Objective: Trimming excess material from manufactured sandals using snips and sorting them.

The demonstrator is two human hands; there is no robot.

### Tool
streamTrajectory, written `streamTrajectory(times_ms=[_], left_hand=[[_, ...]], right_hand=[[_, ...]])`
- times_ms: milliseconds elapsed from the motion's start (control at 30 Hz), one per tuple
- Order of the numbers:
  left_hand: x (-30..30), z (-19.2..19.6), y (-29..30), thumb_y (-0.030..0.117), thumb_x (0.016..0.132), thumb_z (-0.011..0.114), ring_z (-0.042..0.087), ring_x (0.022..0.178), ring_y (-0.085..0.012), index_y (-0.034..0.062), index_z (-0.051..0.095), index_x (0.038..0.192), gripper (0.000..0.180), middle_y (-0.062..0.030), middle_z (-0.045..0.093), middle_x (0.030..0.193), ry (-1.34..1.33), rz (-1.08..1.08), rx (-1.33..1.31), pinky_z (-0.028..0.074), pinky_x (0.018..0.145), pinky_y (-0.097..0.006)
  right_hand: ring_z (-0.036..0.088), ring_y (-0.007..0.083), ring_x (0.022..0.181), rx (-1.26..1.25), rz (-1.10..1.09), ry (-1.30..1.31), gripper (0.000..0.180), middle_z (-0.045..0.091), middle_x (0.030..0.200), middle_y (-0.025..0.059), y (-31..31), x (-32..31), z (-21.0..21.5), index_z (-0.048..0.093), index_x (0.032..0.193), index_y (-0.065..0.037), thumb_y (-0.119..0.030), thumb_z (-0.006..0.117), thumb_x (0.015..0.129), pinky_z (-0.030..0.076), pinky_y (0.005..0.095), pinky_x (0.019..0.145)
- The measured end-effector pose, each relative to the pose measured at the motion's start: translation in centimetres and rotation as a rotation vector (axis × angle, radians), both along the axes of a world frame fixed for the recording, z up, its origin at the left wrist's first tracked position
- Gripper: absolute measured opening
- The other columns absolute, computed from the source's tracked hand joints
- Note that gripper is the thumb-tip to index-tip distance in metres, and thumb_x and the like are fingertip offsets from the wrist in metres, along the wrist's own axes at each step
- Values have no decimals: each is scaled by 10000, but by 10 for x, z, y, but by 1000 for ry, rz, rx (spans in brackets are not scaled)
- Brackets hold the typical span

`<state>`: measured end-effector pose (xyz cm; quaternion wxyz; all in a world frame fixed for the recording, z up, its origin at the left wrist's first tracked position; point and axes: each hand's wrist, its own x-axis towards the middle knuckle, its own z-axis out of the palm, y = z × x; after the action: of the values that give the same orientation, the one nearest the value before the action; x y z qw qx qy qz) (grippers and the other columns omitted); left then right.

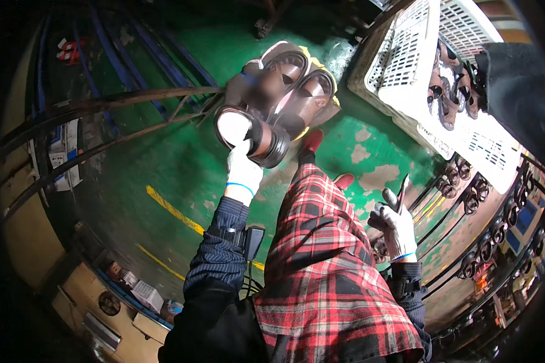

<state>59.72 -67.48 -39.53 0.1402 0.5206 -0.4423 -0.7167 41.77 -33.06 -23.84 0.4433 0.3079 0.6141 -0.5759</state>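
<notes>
My left hand (243,169), in a white glove, grips a brown slipper (261,140) with a pale insole and a thick dark sole. Just beyond it is a pile of similar brown slippers (306,106), with yellow material (334,110) showing at the edges. Part of the pile is blurred. On the right, my right hand (396,230) wears a white glove with darkened fingertips. Its fingers are closed on a slim pointed tool (404,189), whose exact kind I cannot make out. The right hand is well apart from the slippers.
White plastic crates (406,60) holding brown footwear (451,91) stand at the far right. Curved racks hung with footwear (484,248) run along the right. Metal rails (103,103) extend at the left. The green floor (175,163) has worn patches and yellow lines.
</notes>
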Motion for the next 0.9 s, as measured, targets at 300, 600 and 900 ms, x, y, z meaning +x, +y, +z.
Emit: streamTrajectory(times_ms=[300,600,900], left_hand=[[-41,28,8,139,965,565,601,1185,-257,26,594,1323,376,-104,625,1303,135,334,308,521,987,-417],[9,-90,-28,99,972,601,626,1142,-238,-31,604,1292,345,-113,648,1269,-202,-439,-332,519,992,-390],[-36,-50,-8,185,898,699,646,1083,-275,19,659,1195,343,-126,676,1192,-372,-602,-158,543,926,-431]], right_hand=[[654,195,827,-55,-36,-9,788,630,972,54,19,-5,-12,323,1521,31,-163,728,874,590,361,752],[607,181,759,40,-105,-66,739,589,896,37,24,-5,-23,319,1512,15,-73,688,877,548,340,687],[646,187,793,130,-145,-46,728,606,916,47,48,-6,-26,360,1509,30,-130,681,875,577,355,738]])
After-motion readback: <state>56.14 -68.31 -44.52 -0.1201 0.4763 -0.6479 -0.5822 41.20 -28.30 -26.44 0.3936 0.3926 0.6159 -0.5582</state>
